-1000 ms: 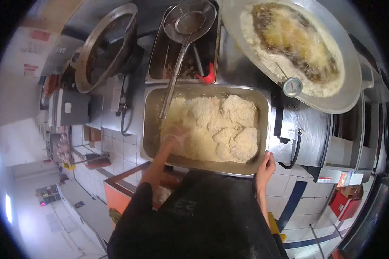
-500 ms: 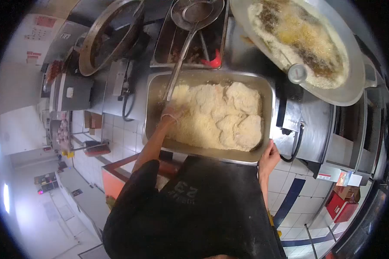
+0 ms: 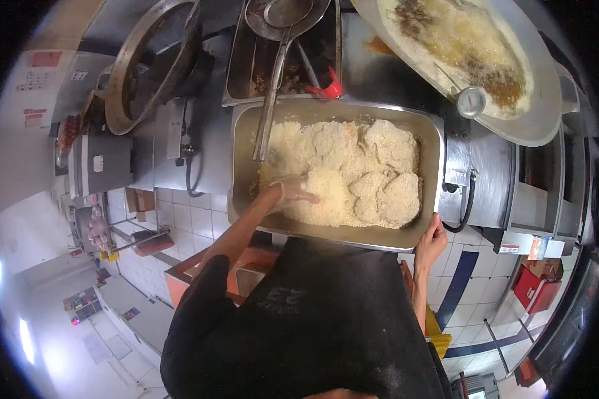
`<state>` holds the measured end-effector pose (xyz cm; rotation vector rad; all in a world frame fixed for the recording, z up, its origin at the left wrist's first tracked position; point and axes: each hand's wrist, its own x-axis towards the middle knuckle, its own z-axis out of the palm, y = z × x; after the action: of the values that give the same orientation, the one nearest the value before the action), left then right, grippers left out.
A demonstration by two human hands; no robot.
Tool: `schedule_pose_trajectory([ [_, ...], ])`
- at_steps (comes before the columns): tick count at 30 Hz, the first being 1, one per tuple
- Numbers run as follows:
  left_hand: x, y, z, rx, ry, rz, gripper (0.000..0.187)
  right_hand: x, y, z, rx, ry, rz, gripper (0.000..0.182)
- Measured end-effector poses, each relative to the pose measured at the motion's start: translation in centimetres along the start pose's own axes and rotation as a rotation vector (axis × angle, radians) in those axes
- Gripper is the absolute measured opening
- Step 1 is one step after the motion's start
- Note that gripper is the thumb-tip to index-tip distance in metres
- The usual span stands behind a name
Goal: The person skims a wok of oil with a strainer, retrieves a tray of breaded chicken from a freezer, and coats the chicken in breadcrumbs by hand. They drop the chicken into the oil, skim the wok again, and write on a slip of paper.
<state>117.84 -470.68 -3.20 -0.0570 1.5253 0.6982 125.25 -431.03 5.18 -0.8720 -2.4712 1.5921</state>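
A deep steel pan (image 3: 339, 243) holds pale yellow breadcrumbs (image 3: 326, 189) and several flat, crumb-coated pieces (image 3: 399, 199), mostly along its right half. My left hand (image 3: 296, 191) reaches into the crumbs on the pan's left side. Its fingers are stretched out, dusted with crumbs, and grasp nothing visible. At the near right corner, my right hand (image 3: 432, 243) grips the pan's rim from outside. The handle (image 3: 270, 106) of a round strainer (image 3: 287, 14) slopes over the pan's back left edge.
Behind the pan sits a dark tray (image 3: 239, 83) with a red-ended tool (image 3: 326, 85). A large pot of bubbling oil (image 3: 486, 60) stands at the back right, a thermometer (image 3: 471, 102) at its edge. Another big round pan (image 3: 120, 100) is at left.
My left hand has moved from the crumbs near the strainer handle toward the pan's near side and slightly right. My right hand keeps its hold on the corner. The camera view has shifted slightly.
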Motion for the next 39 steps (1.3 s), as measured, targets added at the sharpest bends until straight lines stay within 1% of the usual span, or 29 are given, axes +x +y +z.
schedule_pose_trajectory([
  [1,0.1,0.0,-0.1,0.009,-0.006,0.009,0.056,0.0,-0.1,0.3,-0.004,0.014,-0.001,0.043],
  [3,0.2,-0.4,1.3,-0.229,-0.033,0.271,0.056,0.0,-0.2,0.2,0.046,0.041,-0.006,0.043],
  [6,0.3,-0.7,2.5,-0.604,-0.074,0.669,0.056,0.0,-0.4,-0.1,0.007,0.045,-0.031,0.044],
  [7,0.4,-0.7,2.2,-0.602,-0.077,0.68,0.056,0.2,-0.1,0.2,0.023,0.06,-0.057,0.045],
  [12,0.5,-0.7,1.1,-0.567,0.279,0.254,0.075,0.2,-0.4,-0.3,0.003,0.004,-0.02,0.046],
  [13,-3.9,4.7,1.5,-0.331,0.665,0.078,0.076,0.0,-0.6,-0.3,-0.003,-0.021,-0.002,0.047],
  [14,-5.1,5.7,0.8,-0.338,0.669,0.083,0.076,-0.1,-0.5,-0.4,-0.006,-0.024,-0.011,0.047],
  [16,-6.6,6.0,-1.0,-0.061,0.655,0.262,0.073,0.1,0.0,-0.2,0.054,-0.027,-0.007,0.046],
  [17,-3.3,3.0,-1.2,0.049,0.863,0.321,0.06,0.2,0.0,-0.2,0.058,-0.025,-0.016,0.046],
  [18,-3.6,3.0,-0.9,0.054,0.867,0.327,0.06,0.2,0.0,-0.1,0.061,-0.011,-0.048,0.045],
  [20,-4.9,3.7,0.6,0.094,1.453,0.337,0.034,0.3,0.3,0.0,0.071,0.016,-0.082,0.045],
  [21,-6.2,4.5,1.6,0.086,1.482,0.265,0.037,0.4,0.7,0.0,0.087,0.023,-0.097,0.045],
  [22,-5.8,4.0,2.2,0.094,1.485,0.271,0.037,0.4,0.8,0.0,0.103,0.027,-0.109,0.045],
  [24,-4.5,2.4,3.1,-0.026,1.282,0.077,0.037,0.4,1.0,-0.1,0.15,0.033,-0.097,0.045],
  [25,-5.0,2.5,4.1,-0.016,1.284,0.077,0.037,0.5,1.1,-0.3,0.114,0.017,-0.085,0.044],
  [27,-5.9,3.0,5.3,0.251,1.444,-0.02,0.045,0.5,0.7,-0.5,0.077,0.003,-0.068,0.043],
  [28,-5.8,2.7,4.9,0.263,1.448,-0.017,0.045,0.6,0.8,-0.7,0.087,0.009,-0.065,0.043],
  [30,-4.7,-1.0,2.5,-0.018,1.132,-0.065,0.051,0.7,0.9,-1.0,0.069,-0.044,-0.018,0.043],
  [31,-0.1,-6.6,-1.0,-0.091,1.013,-0.04,0.056,0.4,0.5,-0.8,0.107,0.001,-0.08,0.044],
  [33,-4.9,2.7,2.9,-0.629,0.839,-0.004,0.059,0.4,0.2,-0.6,0.139,-0.005,-0.065,0.043],
  [34,-7.6,7.9,4.9,-0.883,0.771,-0.024,0.062,0.3,0.1,-0.8,0.161,-0.01,-0.051,0.043],
  [35,-2.9,3.5,3.7,-0.706,0.731,0.228,0.067,0.4,0.1,-1.2,0.105,-0.028,-0.087,0.042],
  [37,5.9,-4.7,1.5,-0.417,0.642,0.785,0.076,0.4,-0.1,-1.5,0.11,-0.015,-0.099,0.042],
  [38,4.1,-1.7,1.4,-0.392,0.638,0.781,0.076,0.3,-0.2,-1.4,0.098,-0.014,-0.111,0.042],
  [39,0.9,4.1,2.7,-0.625,0.544,0.661,0.079,0.4,0.1,-1.2,0.097,-0.011,-0.101,0.041],
])
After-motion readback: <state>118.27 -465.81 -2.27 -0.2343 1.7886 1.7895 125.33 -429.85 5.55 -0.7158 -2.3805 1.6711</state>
